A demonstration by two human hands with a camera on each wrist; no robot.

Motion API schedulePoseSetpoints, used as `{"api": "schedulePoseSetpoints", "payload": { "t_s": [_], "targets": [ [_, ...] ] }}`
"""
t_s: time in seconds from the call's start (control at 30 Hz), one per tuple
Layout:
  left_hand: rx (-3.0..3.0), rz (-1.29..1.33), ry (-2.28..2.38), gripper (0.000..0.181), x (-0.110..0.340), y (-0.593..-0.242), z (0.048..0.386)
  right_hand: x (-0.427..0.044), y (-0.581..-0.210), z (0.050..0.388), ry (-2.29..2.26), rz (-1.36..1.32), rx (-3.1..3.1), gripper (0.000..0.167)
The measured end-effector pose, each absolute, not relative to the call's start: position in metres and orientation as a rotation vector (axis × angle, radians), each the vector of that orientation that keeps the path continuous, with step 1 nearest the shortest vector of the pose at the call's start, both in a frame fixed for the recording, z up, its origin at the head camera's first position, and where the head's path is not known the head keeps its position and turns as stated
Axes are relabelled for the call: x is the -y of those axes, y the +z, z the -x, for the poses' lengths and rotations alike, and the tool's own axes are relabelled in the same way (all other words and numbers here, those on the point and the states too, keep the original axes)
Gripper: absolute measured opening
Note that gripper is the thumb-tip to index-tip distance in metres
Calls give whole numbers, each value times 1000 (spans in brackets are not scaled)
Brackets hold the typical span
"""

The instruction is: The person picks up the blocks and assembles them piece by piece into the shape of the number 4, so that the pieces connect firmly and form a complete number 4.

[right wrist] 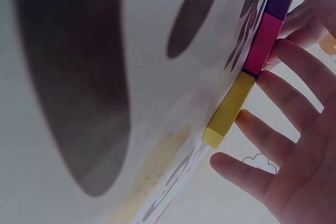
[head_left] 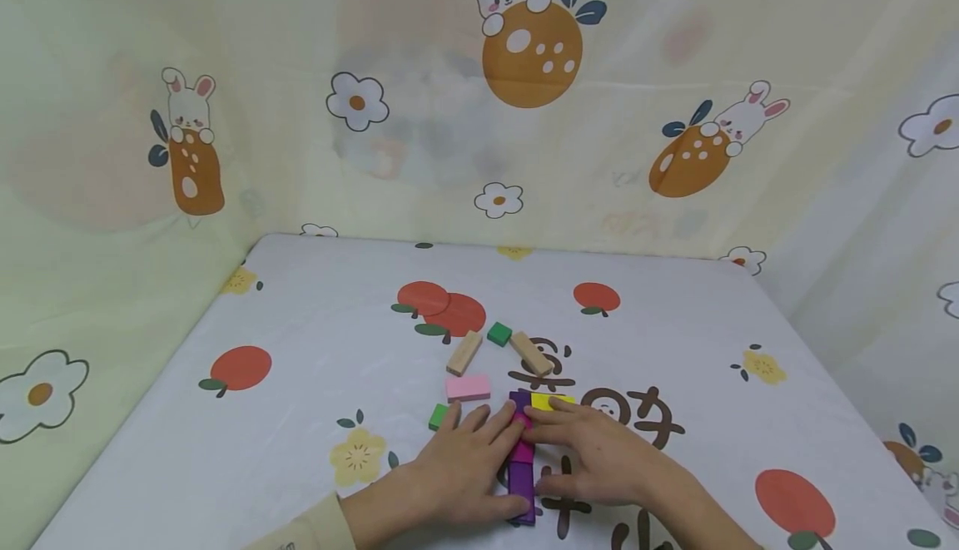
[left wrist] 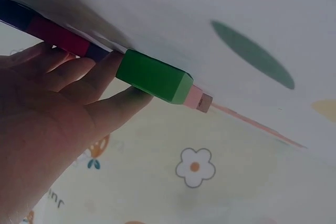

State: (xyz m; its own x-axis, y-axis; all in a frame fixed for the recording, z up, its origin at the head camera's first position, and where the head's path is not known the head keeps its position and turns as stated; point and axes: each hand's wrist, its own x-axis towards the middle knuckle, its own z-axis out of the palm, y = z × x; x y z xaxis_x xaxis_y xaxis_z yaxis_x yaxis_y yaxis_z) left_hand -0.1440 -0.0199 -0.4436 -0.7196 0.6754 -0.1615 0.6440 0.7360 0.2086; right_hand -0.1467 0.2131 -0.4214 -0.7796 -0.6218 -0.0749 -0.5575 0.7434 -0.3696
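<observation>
A row of blocks runs toward the person: a purple block at the far end, a magenta block, and another purple block nearest. From the left, my left hand rests along this row with straight fingers, its thumb over the near purple block. My right hand lies on the other side, extended fingers at the magenta block and the yellow block, which joins the row's far end at the right. By the left fingertips is a green block; fingers hide parts of the row.
A pink block lies beyond the left hand. Farther back are two plain wooden blocks, angled apart, with a small green block between their far ends. A printed white cloth covers the table, and patterned curtains stand around it.
</observation>
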Motion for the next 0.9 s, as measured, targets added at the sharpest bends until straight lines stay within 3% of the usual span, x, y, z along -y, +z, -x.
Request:
{"api": "schedulePoseSetpoints", "payload": {
  "t_s": [0.2, 0.9],
  "targets": [
    [-2708, -1054, 208, 96, 20, -443, 144, -211, -423, 146, -451, 979, -2783, 56],
    [-2688, -1019, 239, 93, 18, -439, 144, -204, -431, 142, -382, 979, -2912, 46]
  ]
}}
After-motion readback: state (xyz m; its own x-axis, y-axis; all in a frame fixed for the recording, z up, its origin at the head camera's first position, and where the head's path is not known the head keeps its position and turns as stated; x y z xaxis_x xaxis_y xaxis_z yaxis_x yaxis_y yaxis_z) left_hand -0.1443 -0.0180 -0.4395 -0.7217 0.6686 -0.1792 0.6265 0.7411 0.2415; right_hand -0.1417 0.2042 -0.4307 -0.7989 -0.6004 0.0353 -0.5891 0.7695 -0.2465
